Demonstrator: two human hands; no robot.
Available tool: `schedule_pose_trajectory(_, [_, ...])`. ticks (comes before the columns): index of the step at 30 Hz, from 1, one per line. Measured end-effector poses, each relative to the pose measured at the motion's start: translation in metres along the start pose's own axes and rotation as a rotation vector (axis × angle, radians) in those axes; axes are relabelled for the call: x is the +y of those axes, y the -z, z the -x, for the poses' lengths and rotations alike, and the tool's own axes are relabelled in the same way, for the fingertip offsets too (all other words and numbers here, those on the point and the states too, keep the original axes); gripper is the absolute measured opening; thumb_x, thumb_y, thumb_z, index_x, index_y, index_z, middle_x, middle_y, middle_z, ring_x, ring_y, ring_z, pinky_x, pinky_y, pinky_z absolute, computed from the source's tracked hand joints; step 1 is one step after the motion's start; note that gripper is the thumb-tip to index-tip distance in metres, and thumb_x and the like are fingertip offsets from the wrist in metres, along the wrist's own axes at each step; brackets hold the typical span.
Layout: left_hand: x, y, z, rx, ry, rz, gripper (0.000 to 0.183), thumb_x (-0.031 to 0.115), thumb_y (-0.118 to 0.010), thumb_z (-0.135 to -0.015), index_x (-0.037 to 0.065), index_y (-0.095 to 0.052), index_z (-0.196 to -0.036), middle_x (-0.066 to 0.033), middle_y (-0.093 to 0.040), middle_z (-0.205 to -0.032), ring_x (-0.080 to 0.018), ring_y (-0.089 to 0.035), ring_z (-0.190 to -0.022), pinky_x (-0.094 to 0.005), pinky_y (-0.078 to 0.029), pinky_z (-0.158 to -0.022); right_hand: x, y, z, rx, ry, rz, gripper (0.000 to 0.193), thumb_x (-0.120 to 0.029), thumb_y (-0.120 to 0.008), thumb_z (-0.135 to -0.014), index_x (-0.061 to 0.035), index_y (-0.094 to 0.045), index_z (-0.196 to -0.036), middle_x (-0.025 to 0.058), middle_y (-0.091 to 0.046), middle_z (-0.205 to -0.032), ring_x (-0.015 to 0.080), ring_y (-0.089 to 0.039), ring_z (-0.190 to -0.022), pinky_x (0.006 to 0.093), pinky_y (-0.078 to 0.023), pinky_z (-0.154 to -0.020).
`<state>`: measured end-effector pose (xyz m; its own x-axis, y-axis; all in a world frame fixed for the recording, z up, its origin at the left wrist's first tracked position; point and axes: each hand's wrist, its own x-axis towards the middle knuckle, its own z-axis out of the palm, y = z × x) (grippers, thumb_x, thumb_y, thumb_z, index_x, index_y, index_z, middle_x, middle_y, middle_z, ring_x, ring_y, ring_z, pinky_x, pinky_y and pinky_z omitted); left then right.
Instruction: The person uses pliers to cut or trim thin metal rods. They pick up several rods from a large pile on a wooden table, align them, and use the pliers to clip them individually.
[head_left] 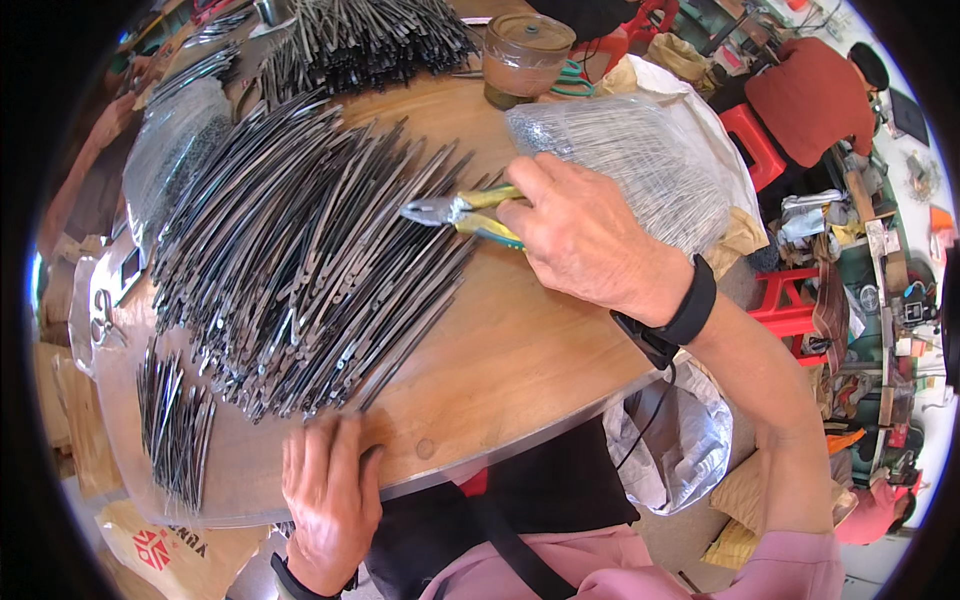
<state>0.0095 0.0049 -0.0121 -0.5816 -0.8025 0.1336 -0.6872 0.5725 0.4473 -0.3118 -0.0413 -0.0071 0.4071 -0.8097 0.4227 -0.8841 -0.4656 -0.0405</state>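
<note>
My right hand [585, 225] is closed round the yellow-green handles of a pair of pliers [435, 211]. The pliers' metal jaws point left, over the right side of a big pile of thin dark metal strips [300, 260]. These strips lie side by side in a fan across the wooden table [520, 320]. At the table's near edge, just below the strips' near ends, my left hand [330, 490] rests with its fingers stretched forward and the thumb apart. Its fingertips are slightly blurred, and I see nothing held there. A smaller bundle of strips [175, 425] lies to its left.
Another heap of strips [370, 40] and a round lidded container [525, 55] stand at the back. Clear plastic over thin silvery wires [635, 160] lies far right. Scissors [103, 315] are at the left edge. Red stools [790, 310] and a seated person [810, 95] are beyond.
</note>
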Motion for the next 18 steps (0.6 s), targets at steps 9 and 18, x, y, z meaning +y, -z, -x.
schedule_pose_trajectory(9, [-0.013,-0.004,-0.004,-0.040,-0.017,-0.078,0.016,-0.002,-0.063,-0.078,-0.002,-0.062,-0.093,-0.0152,-0.056,-0.087,-0.0346,-0.055,-0.080,-0.0431,-0.046,-0.067,-0.039,0.081,0.009,0.468,-0.305,-0.306,0.015,-0.003,-0.068,-0.077,0.0036,-0.062,-0.090,0.0166,-0.059,-0.104,0.0248,-0.060,-0.087,0.0321,-0.049,-0.074])
schedule_pose_trajectory(18, [-0.003,0.009,0.006,-0.003,0.037,0.171,0.007,0.000,-0.060,-0.084,-0.002,-0.058,-0.091,-0.0120,-0.060,-0.075,-0.0259,-0.060,-0.062,-0.0350,-0.044,-0.054,-0.033,0.071,0.099,0.563,-0.650,-0.342,0.012,-0.004,-0.073,-0.082,0.0038,-0.067,-0.089,0.0084,-0.066,-0.100,0.0142,-0.061,-0.083,0.0265,-0.049,-0.072])
